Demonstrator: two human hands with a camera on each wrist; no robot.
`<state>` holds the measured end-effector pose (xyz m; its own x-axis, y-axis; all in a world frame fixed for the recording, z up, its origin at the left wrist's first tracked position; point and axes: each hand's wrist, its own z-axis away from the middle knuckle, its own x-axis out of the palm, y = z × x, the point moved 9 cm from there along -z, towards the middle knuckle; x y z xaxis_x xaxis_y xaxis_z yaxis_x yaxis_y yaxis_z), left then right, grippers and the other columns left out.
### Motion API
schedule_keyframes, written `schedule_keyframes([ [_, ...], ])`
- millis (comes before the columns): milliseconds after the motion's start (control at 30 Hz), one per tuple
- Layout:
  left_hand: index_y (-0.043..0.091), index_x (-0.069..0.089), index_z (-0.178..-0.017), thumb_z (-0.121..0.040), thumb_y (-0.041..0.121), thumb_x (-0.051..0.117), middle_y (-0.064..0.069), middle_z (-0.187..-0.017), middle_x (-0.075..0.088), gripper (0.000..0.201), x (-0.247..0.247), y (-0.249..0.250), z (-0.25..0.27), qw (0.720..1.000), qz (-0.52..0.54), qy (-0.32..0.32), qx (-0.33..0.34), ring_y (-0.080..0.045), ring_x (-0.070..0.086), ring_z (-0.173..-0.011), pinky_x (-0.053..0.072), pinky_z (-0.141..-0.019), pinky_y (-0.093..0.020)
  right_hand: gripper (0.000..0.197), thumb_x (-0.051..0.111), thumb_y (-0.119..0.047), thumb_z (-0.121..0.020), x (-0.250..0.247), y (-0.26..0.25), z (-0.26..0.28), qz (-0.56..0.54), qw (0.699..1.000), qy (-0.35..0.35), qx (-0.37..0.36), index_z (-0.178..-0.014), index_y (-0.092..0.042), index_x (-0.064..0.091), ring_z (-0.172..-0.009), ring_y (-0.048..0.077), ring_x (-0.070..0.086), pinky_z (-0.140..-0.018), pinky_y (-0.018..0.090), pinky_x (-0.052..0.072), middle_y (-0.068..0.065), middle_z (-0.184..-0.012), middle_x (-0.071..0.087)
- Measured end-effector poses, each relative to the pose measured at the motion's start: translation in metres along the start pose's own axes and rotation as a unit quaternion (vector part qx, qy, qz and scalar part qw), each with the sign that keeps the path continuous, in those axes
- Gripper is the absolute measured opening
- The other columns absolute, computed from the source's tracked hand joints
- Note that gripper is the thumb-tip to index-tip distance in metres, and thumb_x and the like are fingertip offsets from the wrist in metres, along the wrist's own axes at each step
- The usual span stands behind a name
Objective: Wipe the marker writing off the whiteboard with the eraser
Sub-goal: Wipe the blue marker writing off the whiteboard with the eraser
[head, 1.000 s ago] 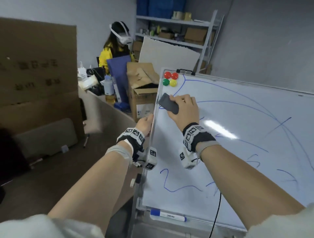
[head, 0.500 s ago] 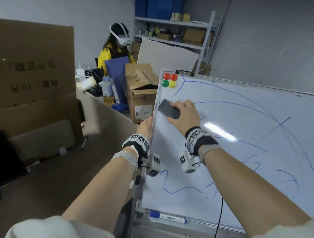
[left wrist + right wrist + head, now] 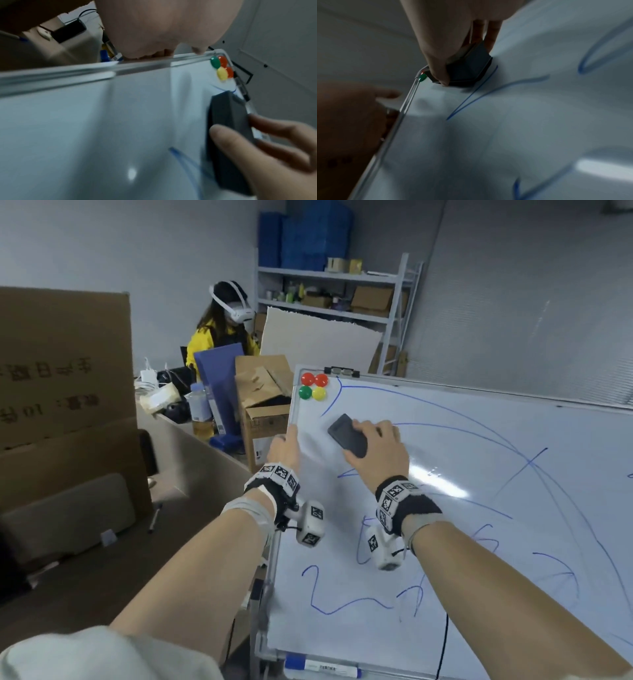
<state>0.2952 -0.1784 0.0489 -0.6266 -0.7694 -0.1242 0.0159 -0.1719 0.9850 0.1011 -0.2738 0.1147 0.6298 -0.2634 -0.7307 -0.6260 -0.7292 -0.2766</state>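
A whiteboard (image 3: 479, 542) leans in front of me, covered with blue marker lines (image 3: 445, 412). My right hand (image 3: 363, 440) grips a dark grey eraser (image 3: 347, 435) and presses it flat on the board's upper left, below the magnets. In the right wrist view the thumb and fingers of the right hand (image 3: 453, 33) clamp the eraser (image 3: 469, 67) beside a blue stroke. My left hand (image 3: 287, 440) holds the board's left frame, thumb on the front. The left wrist view shows that left hand (image 3: 163, 27) hooked over the frame, with the eraser (image 3: 228, 135) further along.
Several round magnets (image 3: 313, 386) sit in the board's top left corner. A blue-capped marker (image 3: 322, 667) lies in the bottom tray. An open cardboard box (image 3: 263, 405) and a person in a headset (image 3: 226, 330) are behind the board; large cardboard (image 3: 61, 371) stands left.
My right hand slid the eraser down and then rightward, away from the left frame. The left hand kept its hold on the board's edge.
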Motion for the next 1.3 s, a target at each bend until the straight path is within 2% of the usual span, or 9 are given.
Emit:
schedule_keyframes([
  [133, 0.002, 0.05, -0.136, -0.103, 0.043, 0.025, -0.022, -0.139, 0.051, 0.058, 0.005, 0.029, -0.011, 0.998, -0.047, 0.027, 0.02, -0.036, 0.049, -0.128, 0.038, -0.106, -0.036, 0.052, 0.073, -0.043, -0.079, -0.032, 0.018, -0.035, -0.017, 0.997, 0.064, 0.032, -0.126, -0.028, 0.056, -0.106, 0.027, 0.046, -0.077, 0.038, 0.049, 0.006, -0.113, 0.05],
  [200, 0.0, 0.051, -0.133, -0.106, 0.036, 0.022, -0.024, -0.133, 0.054, 0.054, 0.009, 0.031, -0.011, 0.997, -0.06, 0.038, 0.028, -0.037, 0.052, -0.124, 0.04, -0.101, -0.035, 0.052, 0.076, -0.041, -0.078, -0.042, 0.01, -0.052, -0.021, 0.996, 0.085, 0.002, -0.125, -0.026, 0.059, -0.105, 0.028, 0.047, -0.079, 0.039, 0.048, 0.007, -0.111, 0.052],
  [333, -0.002, 0.056, -0.126, -0.105, 0.044, 0.021, -0.021, -0.126, 0.059, 0.061, 0.011, 0.025, -0.014, 0.997, -0.045, 0.056, 0.019, -0.037, 0.054, -0.12, 0.037, -0.103, -0.037, 0.053, 0.079, -0.036, -0.076, -0.04, -0.019, -0.081, -0.003, 0.995, 0.089, -0.051, -0.125, -0.025, 0.062, -0.101, 0.029, 0.049, -0.081, 0.043, 0.051, 0.006, -0.106, 0.053],
  [500, 0.001, 0.055, -0.128, -0.104, 0.048, 0.019, -0.022, -0.128, 0.058, 0.065, 0.009, 0.022, -0.021, 0.996, -0.048, 0.074, 0.018, -0.038, 0.053, -0.122, 0.037, -0.104, -0.039, 0.053, 0.082, -0.032, -0.073, -0.034, -0.03, -0.087, 0.007, 0.99, 0.111, -0.083, -0.122, -0.023, 0.064, -0.096, 0.03, 0.05, -0.077, 0.044, 0.051, 0.007, -0.102, 0.053],
  [700, 0.0, 0.058, -0.12, -0.104, 0.048, 0.022, -0.017, -0.116, 0.062, 0.062, 0.023, 0.022, -0.028, 0.997, -0.014, 0.076, 0.019, -0.036, 0.057, -0.113, 0.04, -0.099, -0.037, 0.053, 0.082, -0.029, -0.071, -0.048, -0.015, -0.098, 0.056, 0.987, 0.139, -0.064, -0.12, -0.025, 0.063, -0.094, 0.029, 0.049, -0.077, 0.041, 0.048, 0.007, -0.098, 0.052],
  [867, 0.0, 0.057, -0.119, -0.104, 0.047, 0.022, -0.02, -0.118, 0.061, 0.06, 0.029, 0.022, -0.026, 0.996, -0.025, 0.08, 0.021, -0.036, 0.057, -0.112, 0.039, -0.095, -0.037, 0.052, 0.079, -0.032, -0.072, -0.05, 0.012, -0.09, 0.087, 0.987, 0.134, -0.007, -0.12, -0.026, 0.059, -0.094, 0.029, 0.048, -0.076, 0.04, 0.048, 0.009, -0.101, 0.048],
  [967, 0.001, 0.056, -0.121, -0.104, 0.045, 0.022, -0.018, -0.118, 0.061, 0.059, 0.023, 0.022, -0.027, 0.996, -0.016, 0.081, 0.018, -0.031, 0.057, -0.107, 0.036, -0.086, -0.033, 0.05, 0.079, -0.033, -0.072, -0.047, 0.0, -0.091, 0.066, 0.989, 0.132, -0.002, -0.118, -0.025, 0.06, -0.094, 0.029, 0.049, -0.075, 0.04, 0.05, 0.01, -0.102, 0.048],
  [1133, 0.002, 0.055, -0.126, -0.104, 0.048, 0.021, -0.018, -0.125, 0.059, 0.061, 0.012, 0.021, -0.028, 0.996, -0.005, 0.083, 0.014, -0.035, 0.055, -0.117, 0.039, -0.101, -0.039, 0.048, 0.081, -0.028, -0.071, -0.036, -0.037, -0.097, 0.055, 0.992, 0.108, -0.036, -0.114, -0.021, 0.062, -0.093, 0.03, 0.049, -0.075, 0.041, 0.048, 0.011, -0.1, 0.049],
  [1300, 0.002, 0.055, -0.122, -0.104, 0.047, 0.022, -0.018, -0.119, 0.061, 0.059, 0.023, 0.022, -0.024, 0.998, -0.013, 0.065, 0.014, -0.033, 0.057, -0.112, 0.039, -0.092, -0.036, 0.048, 0.078, -0.033, -0.074, -0.039, -0.02, -0.093, 0.087, 0.992, 0.093, -0.018, -0.117, -0.023, 0.059, -0.095, 0.029, 0.048, -0.075, 0.04, 0.048, 0.011, -0.104, 0.048],
])
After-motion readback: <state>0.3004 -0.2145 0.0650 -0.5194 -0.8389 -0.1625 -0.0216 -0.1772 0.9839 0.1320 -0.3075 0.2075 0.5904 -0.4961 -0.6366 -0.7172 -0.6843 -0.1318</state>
